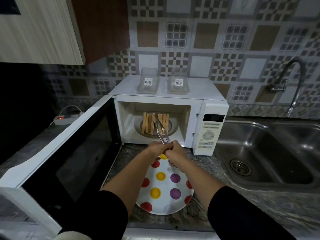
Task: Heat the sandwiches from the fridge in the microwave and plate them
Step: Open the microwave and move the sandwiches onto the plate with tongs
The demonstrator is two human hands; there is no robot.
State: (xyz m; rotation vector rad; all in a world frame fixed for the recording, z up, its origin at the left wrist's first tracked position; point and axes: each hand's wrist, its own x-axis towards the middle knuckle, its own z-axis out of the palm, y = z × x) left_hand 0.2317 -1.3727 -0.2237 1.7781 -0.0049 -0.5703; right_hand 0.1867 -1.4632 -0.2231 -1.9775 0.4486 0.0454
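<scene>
Both hands, left hand (pixel 156 149) and right hand (pixel 174 153), squeeze the tongs (pixel 161 131) at 12 o'clock; the sandwiches (pixel 155 122) look soft and light, so pinch one gently by its sides.

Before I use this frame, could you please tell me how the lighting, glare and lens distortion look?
Head view: wide-angle bend curves the microwave door and the sink rim; the left side is very dark, the cavity and sandwiches brightly lit; glare on the tongs and sink steel; the hands, left and right, are sharp; the plate lies partly in arm shadow.
</scene>
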